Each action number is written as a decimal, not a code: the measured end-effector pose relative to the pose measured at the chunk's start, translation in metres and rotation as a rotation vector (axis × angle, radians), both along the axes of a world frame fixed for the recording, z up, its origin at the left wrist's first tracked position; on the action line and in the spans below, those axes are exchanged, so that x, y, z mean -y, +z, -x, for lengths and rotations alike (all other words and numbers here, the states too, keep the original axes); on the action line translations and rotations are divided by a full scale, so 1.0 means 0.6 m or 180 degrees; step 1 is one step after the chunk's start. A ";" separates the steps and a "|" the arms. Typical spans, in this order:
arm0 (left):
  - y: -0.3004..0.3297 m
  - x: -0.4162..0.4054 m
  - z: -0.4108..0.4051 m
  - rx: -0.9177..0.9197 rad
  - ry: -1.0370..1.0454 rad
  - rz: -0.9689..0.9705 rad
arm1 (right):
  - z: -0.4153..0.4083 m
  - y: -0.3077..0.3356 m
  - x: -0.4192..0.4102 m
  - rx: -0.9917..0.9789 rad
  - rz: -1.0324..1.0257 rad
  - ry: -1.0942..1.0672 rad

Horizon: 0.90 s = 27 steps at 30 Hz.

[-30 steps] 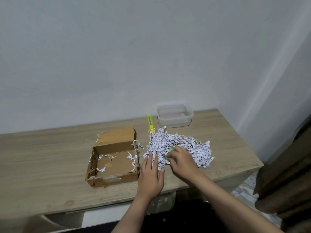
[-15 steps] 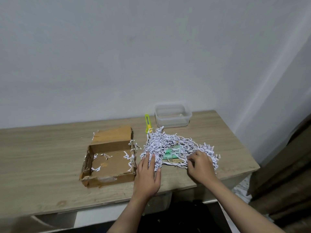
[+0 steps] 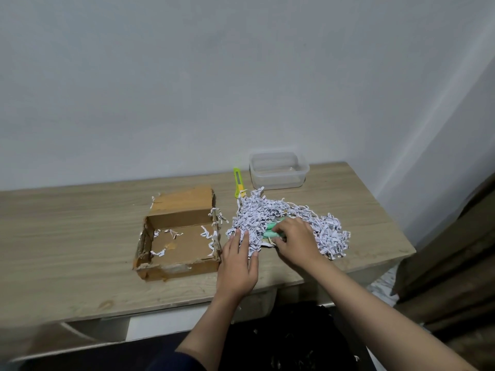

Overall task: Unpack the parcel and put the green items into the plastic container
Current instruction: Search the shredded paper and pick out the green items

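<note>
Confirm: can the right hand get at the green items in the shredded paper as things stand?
Probably yes. The right hand is already on the green items, exposed in a gap in the shredded paper; the left hand rests flat beside them.

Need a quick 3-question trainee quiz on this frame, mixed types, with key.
1. True or false: the plastic container already holds green items.
2. Which hand touches the green items? A) left hand B) right hand
3. Fill in: the green cutter lies between the cardboard box and the ____.

Key: 1 false; 2 B; 3 plastic container.
</note>
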State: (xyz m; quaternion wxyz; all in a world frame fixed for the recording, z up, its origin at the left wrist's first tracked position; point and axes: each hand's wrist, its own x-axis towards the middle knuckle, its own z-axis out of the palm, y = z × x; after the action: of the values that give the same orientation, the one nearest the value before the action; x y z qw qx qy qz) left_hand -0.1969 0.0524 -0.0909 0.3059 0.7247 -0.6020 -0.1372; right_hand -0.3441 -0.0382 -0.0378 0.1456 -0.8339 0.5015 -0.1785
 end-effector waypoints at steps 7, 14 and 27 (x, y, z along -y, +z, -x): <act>-0.001 0.003 0.000 -0.0026 0.0016 -0.0025 | 0.000 0.013 0.008 -0.0509 -0.0142 0.0081; -0.001 0.003 0.000 -0.0058 0.0020 -0.0040 | 0.001 0.028 -0.005 -0.0472 0.0002 0.0337; 0.005 0.001 0.001 -0.0050 0.0056 -0.0111 | 0.024 0.063 0.000 -0.0395 0.0806 -0.0013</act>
State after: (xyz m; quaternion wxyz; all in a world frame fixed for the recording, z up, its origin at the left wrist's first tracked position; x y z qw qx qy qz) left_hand -0.1976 0.0516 -0.0879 0.2992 0.7341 -0.5907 -0.1505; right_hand -0.3585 -0.0381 0.0000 0.0076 -0.8541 0.4847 -0.1886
